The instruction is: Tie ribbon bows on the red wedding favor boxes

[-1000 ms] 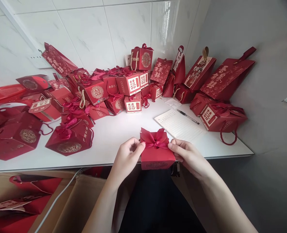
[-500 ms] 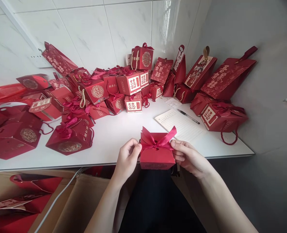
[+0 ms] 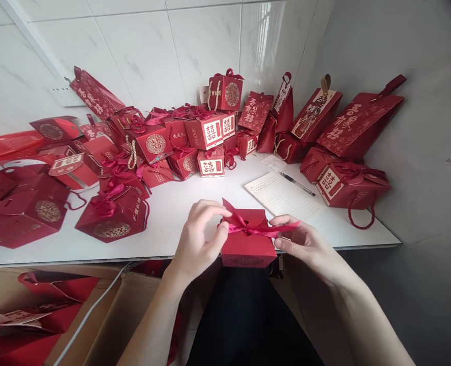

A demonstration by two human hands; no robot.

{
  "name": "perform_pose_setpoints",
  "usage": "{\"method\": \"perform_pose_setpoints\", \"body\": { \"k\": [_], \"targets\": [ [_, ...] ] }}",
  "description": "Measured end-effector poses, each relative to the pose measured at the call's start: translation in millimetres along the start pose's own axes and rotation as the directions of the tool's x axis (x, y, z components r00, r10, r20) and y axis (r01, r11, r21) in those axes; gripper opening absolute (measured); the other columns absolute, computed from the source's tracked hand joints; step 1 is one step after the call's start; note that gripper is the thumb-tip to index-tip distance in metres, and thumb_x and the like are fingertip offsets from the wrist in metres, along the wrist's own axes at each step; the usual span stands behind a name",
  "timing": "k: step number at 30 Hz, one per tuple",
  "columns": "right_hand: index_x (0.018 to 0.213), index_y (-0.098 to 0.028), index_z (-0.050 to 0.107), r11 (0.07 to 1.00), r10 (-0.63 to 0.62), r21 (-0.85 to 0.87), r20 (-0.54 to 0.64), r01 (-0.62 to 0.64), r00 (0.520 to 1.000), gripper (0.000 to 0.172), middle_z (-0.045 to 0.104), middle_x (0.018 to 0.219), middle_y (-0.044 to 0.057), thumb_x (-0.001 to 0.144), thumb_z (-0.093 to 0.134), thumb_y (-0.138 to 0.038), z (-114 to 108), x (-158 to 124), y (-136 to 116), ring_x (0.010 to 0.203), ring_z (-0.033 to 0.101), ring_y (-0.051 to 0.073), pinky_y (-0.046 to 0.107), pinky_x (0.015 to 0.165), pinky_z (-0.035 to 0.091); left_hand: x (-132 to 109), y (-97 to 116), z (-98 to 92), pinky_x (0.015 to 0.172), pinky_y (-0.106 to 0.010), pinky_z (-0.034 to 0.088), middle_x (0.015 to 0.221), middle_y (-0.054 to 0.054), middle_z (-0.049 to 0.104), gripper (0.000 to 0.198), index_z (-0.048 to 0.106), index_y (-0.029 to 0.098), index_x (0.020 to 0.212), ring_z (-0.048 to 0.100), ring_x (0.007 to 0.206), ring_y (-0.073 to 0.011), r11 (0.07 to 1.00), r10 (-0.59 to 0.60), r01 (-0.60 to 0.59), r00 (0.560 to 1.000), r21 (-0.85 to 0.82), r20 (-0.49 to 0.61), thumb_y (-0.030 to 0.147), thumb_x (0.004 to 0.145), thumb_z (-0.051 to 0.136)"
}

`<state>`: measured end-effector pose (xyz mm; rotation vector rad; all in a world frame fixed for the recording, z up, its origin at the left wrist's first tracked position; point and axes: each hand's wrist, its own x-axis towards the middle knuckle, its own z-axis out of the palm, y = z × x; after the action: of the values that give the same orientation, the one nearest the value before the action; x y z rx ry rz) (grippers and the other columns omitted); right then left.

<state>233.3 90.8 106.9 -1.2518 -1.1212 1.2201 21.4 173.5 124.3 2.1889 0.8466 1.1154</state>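
A small red gift box [image 3: 248, 250] with a gold pattern on its front rests at the table's front edge, above my lap. A red satin ribbon [image 3: 248, 230] is tied across its top, its two tails pointing up-left and right. My left hand [image 3: 206, 231] is at the box's left side, thumb and forefinger apart on either side of the ribbon and touching it. At the right side, my right hand [image 3: 299, 244] has its thumb and fingers parted. The ribbon's right tail lies across these fingers.
Behind the box, an open lined notebook [image 3: 282, 195] and a black pen [image 3: 297, 184] lie on the white table [image 3: 187, 203]. Many red gift boxes [image 3: 152, 145] are piled at the left and back, others [image 3: 355, 185] at right. A cardboard box [image 3: 129, 305] stands below.
Both hands have come off the box's sides onto the ribbon, with fingers spreading. The ribbon's right tail has dropped from pointing up to lying nearly level.
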Motion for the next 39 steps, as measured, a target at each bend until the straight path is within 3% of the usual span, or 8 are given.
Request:
{"method": "perform_pose_setpoints", "body": {
  "k": [4, 7, 9, 15, 18, 23, 30, 39],
  "targets": [
    [0.091, -0.023, 0.064, 0.981, -0.157, -0.124, -0.055, 0.15, 0.986, 0.029, 0.063, 0.095, 0.006, 0.073, 0.071, -0.045, 1, -2, -2, 0.08, 0.061, 0.018, 0.032, 0.071, 0.052, 14, 9, 4.8, 0.098, -0.037, 0.041, 0.111, -0.006, 0.058, 0.018, 0.065, 0.022, 0.089, 0.052, 0.11, -0.0211, 0.987, 0.086, -0.111, 0.977, 0.119, 0.195, 0.015, 0.086, 0.049],
    [0.069, -0.021, 0.063, 0.934, -0.293, -0.261, -0.172, 0.244, 0.94, 0.029, 0.063, 0.09, 0.007, 0.077, 0.065, -0.048, 5, 3, -5, 0.09, 0.06, 0.021, 0.033, 0.08, 0.05, 16, 11, 9.9, 0.099, -0.039, 0.042, 0.111, -0.005, 0.059, 0.017, 0.066, 0.021, 0.084, 0.054, 0.107, -0.0214, 0.981, 0.092, -0.126, 0.971, 0.144, 0.222, 0.016, 0.086, 0.05],
    [0.067, -0.02, 0.062, 0.925, -0.315, -0.287, -0.208, 0.25, 0.926, 0.031, 0.065, 0.097, 0.008, 0.078, 0.064, -0.049, 8, 8, -9, 0.091, 0.06, 0.021, 0.033, 0.081, 0.049, 15, 10, 11.6, 0.098, -0.038, 0.043, 0.111, -0.005, 0.06, 0.015, 0.065, 0.021, 0.083, 0.054, 0.107, -0.0214, 0.985, 0.071, -0.103, 0.973, 0.136, 0.221, 0.018, 0.087, 0.051],
    [0.069, -0.019, 0.059, 0.951, -0.254, -0.227, -0.185, 0.21, 0.949, 0.035, 0.062, 0.067, 0.002, 0.076, 0.063, -0.053, 15, 33, -19, 0.066, 0.059, 0.016, 0.029, 0.064, 0.048, 13, 7, 12.5, 0.099, -0.039, 0.043, 0.113, -0.006, 0.058, 0.012, 0.064, 0.021, 0.082, 0.055, 0.107, -0.0215, 0.997, 0.012, -0.03, 0.972, 0.073, 0.235, 0.022, 0.088, 0.054],
    [0.069, -0.019, 0.058, 0.962, -0.227, -0.197, -0.203, 0.188, 0.952, 0.033, 0.06, 0.067, 0.0, 0.073, 0.066, -0.05, 16, 48, -19, 0.062, 0.056, 0.014, 0.026, 0.057, 0.045, 13, 7, 13.3, 0.098, -0.037, 0.044, 0.113, -0.004, 0.058, 0.013, 0.064, 0.021, 0.08, 0.054, 0.109, -0.0209, 0.998, -0.001, -0.015, 0.973, 0.066, 0.231, 0.021, 0.088, 0.054],
    [0.067, -0.017, 0.056, 0.984, -0.102, -0.153, -0.093, 0.087, 0.99, 0.034, 0.057, 0.062, -0.002, 0.07, 0.067, -0.049, 16, 63, -16, 0.054, 0.048, 0.01, 0.025, 0.053, 0.038, 14, 6, 15.3, 0.1, -0.038, 0.043, 0.112, -0.005, 0.058, 0.012, 0.064, 0.021, 0.077, 0.054, 0.108, -0.0208, 0.999, -0.02, 0.008, 0.973, 0.054, 0.23, 0.019, 0.086, 0.057],
    [0.065, -0.018, 0.053, 0.975, -0.057, -0.22, -0.123, 0.029, 0.991, 0.037, 0.048, 0.053, -0.005, 0.066, 0.066, -0.052, 17, 73, -15, 0.044, 0.035, 0.007, 0.022, 0.042, 0.026, 13, 7, 16.9, 0.101, -0.04, 0.041, 0.117, -0.005, 0.056, 0.013, 0.064, 0.02, 0.075, 0.049, 0.116, -0.0226, 0.997, -0.059, 0.048, 0.971, 0.053, 0.233, 0.021, 0.086, 0.058],
    [0.061, -0.018, 0.051, 0.972, -0.063, -0.233, -0.161, 0.024, 0.985, 0.034, 0.051, 0.054, -0.005, 0.064, 0.066, -0.048, 18, 83, -15, 0.044, 0.043, 0.007, 0.021, 0.042, 0.031, 12, 8, 18.4, 0.098, -0.038, 0.043, 0.116, -0.004, 0.056, 0.012, 0.064, 0.02, 0.074, 0.05, 0.114, -0.022, 0.996, -0.075, 0.06, 0.97, 0.071, 0.233, 0.021, 0.086, 0.058]
  ]
}}
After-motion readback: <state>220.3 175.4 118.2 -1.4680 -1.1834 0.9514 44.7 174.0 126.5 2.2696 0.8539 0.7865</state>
